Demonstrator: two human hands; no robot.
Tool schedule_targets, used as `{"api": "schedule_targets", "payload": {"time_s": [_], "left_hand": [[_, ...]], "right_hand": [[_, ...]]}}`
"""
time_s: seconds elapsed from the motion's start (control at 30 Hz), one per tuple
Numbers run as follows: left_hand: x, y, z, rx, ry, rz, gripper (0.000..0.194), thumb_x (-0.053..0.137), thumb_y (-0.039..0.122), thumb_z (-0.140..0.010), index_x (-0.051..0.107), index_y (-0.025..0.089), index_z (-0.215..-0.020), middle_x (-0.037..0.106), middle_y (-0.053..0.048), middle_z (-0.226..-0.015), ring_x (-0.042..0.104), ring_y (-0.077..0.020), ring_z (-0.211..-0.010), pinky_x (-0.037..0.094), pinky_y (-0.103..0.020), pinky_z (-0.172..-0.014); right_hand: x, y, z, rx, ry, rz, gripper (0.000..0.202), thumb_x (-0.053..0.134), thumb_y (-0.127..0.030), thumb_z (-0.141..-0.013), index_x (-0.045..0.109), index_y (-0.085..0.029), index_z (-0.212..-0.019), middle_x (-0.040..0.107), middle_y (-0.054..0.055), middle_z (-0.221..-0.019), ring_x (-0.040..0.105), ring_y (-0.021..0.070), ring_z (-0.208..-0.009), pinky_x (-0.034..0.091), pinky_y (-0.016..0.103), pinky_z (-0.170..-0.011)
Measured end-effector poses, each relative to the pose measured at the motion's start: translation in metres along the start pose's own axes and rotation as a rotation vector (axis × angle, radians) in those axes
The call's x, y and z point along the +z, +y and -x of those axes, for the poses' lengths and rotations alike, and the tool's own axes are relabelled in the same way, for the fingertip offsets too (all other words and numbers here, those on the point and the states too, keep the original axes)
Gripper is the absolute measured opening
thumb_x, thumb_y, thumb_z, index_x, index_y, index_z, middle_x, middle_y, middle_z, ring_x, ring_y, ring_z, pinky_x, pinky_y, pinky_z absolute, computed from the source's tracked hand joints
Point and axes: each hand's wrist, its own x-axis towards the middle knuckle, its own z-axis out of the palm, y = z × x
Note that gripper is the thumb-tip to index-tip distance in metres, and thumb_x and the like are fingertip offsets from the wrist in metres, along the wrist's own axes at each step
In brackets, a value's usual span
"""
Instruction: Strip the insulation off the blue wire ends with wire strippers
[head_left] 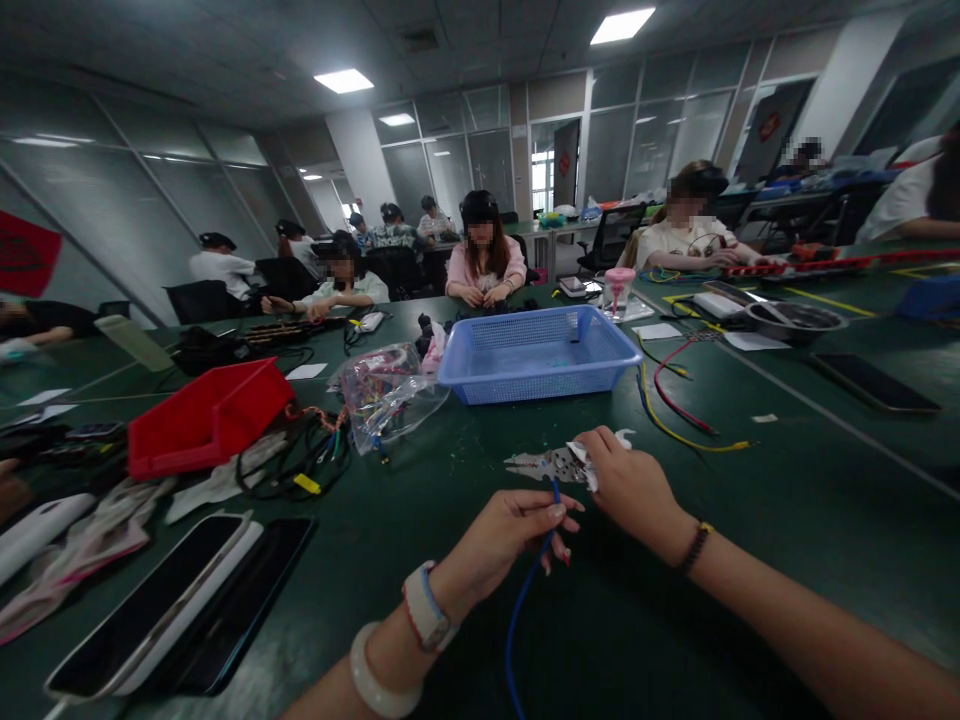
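Between the thumb and fingers of my left hand (517,530) a blue wire (517,620) is pinched, its short end pointing up and its length hanging down toward me. My right hand (634,480) is wrapped round the handles of a wire stripper (551,464), with some white tissue or cloth (581,465) around the grip. The flat metal jaws of the stripper point left, just above the wire's end. I cannot tell whether the wire touches the jaws. My right palm hides most of the handles.
Beyond my hands stands a blue plastic basket (540,385). Left of it lie a clear bag of wires (390,395), a red bin (210,415), black cables (262,475) and phones (165,600). Yellow and red wires (675,400) lie at right, near a metal bowl (795,320). People sit across the table.
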Motion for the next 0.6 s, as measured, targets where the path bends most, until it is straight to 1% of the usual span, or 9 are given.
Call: {"api": "schedule_targets", "payload": {"time_s": [0.1, 0.2, 0.27, 0.33, 0.43, 0.53, 0.6], "left_hand": [[-0.002, -0.003, 0.004, -0.037, -0.051, -0.027, 0.029, 0.069, 0.033, -0.081, 0.069, 0.012, -0.101, 0.068, -0.007, -0.085, 0.062, -0.0094, -0.059, 0.045, -0.018, -0.048], [-0.006, -0.004, 0.008, -0.05, -0.07, -0.054, 0.029, 0.066, 0.035, -0.083, 0.069, 0.012, -0.101, 0.067, -0.006, -0.084, 0.059, -0.008, -0.056, 0.042, -0.017, -0.046], [-0.009, -0.004, 0.01, -0.048, -0.08, -0.066, 0.029, 0.063, 0.035, -0.085, 0.068, 0.013, -0.103, 0.066, -0.005, -0.084, 0.057, -0.0067, -0.054, 0.039, -0.016, -0.045], [-0.013, -0.005, 0.01, -0.047, -0.093, -0.076, 0.029, 0.06, 0.037, -0.087, 0.067, 0.014, -0.105, 0.065, -0.004, -0.081, 0.054, -0.0057, -0.052, 0.037, -0.016, -0.044], [-0.017, -0.004, 0.01, -0.048, -0.093, -0.074, 0.031, 0.059, 0.038, -0.087, 0.068, 0.013, -0.103, 0.058, 0.001, -0.067, 0.044, -0.0037, -0.045, 0.028, -0.016, -0.041], [-0.019, -0.001, 0.01, -0.039, -0.081, -0.07, 0.033, 0.06, 0.04, -0.086, 0.069, 0.012, -0.099, 0.047, 0.005, -0.057, 0.032, -0.0028, -0.042, 0.019, -0.018, -0.041], [-0.02, 0.001, 0.01, -0.02, -0.075, -0.089, 0.033, 0.06, 0.04, -0.085, 0.069, 0.011, -0.099, 0.045, 0.005, -0.057, 0.03, -0.0032, -0.043, 0.017, -0.019, -0.042]], "right_hand": [[0.003, 0.008, -0.002, -0.04, 0.002, -0.012, 0.019, 0.05, -0.015, -0.083, 0.059, -0.019, -0.099, 0.063, 0.005, -0.094, 0.058, 0.0139, -0.063, 0.034, 0.026, -0.053], [0.007, 0.015, -0.002, -0.07, 0.019, -0.032, 0.018, 0.051, -0.017, -0.083, 0.059, -0.02, -0.099, 0.064, 0.004, -0.094, 0.059, 0.0157, -0.066, 0.036, 0.027, -0.057], [0.01, 0.018, -0.001, -0.063, 0.025, -0.059, 0.023, 0.05, -0.015, -0.083, 0.058, -0.02, -0.103, 0.064, 0.005, -0.099, 0.06, 0.0162, -0.068, 0.038, 0.027, -0.057], [0.014, 0.022, 0.001, -0.073, 0.022, -0.111, 0.031, 0.048, -0.011, -0.081, 0.055, -0.02, -0.11, 0.062, 0.006, -0.109, 0.062, 0.0158, -0.073, 0.041, 0.027, -0.059], [0.019, 0.027, 0.003, -0.121, 0.013, -0.185, 0.045, 0.046, -0.006, -0.078, 0.049, -0.02, -0.121, 0.057, 0.007, -0.125, 0.063, 0.0162, -0.084, 0.046, 0.027, -0.067], [0.021, 0.03, 0.003, -0.155, 0.002, -0.212, 0.053, 0.047, -0.005, -0.076, 0.045, -0.021, -0.126, 0.053, 0.008, -0.132, 0.063, 0.0182, -0.091, 0.049, 0.03, -0.073], [0.02, 0.03, 0.003, -0.163, -0.001, -0.222, 0.055, 0.048, -0.005, -0.075, 0.045, -0.021, -0.127, 0.051, 0.008, -0.134, 0.063, 0.0186, -0.093, 0.049, 0.031, -0.075]]}}
